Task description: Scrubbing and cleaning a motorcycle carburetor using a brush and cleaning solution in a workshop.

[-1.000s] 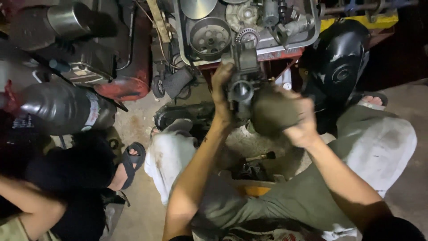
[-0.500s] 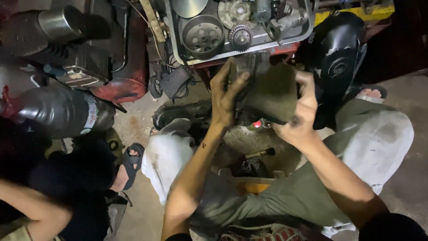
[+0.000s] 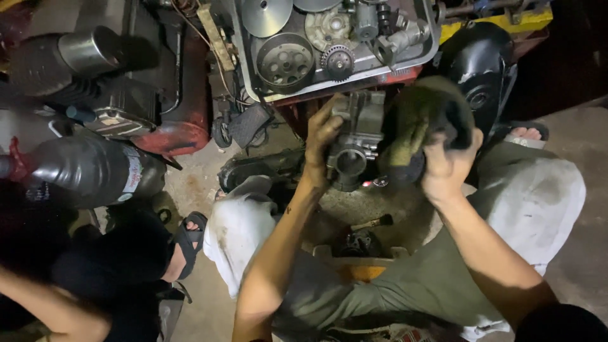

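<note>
In the head view, the person sits low on the concrete floor [image 3: 595, 190] with both knees spread, and holds a grey metal engine part [image 3: 354, 142] up in front of the body, between the 2 knees and just below the near edge of a metal tray [image 3: 244, 69]. The left hand [image 3: 321, 136] has its grip wrapped around the left side of the engine part, with the fingers pressed on the top and the thumb lower, beside a round opening in the part. The right hand [image 3: 446, 166] has its grip closed on a dark green rag [image 3: 421, 126], which is bunched up and touches the right side of the engine part.

The tray lies above the hands and carries a round clutch bell [image 3: 285, 60], a small toothed gear [image 3: 337, 61] and other metal pieces. A black plastic cover [image 3: 478, 69] stands just to the right of the tray, behind the rag. On the floor between the knees lies a small brush [image 3: 373, 223], near the far edge of a yellow box [image 3: 358, 265]. At the left side lies a dark exhaust muffler [image 3: 95, 168], and below it another person's foot in a black sandal [image 3: 187, 244].
</note>
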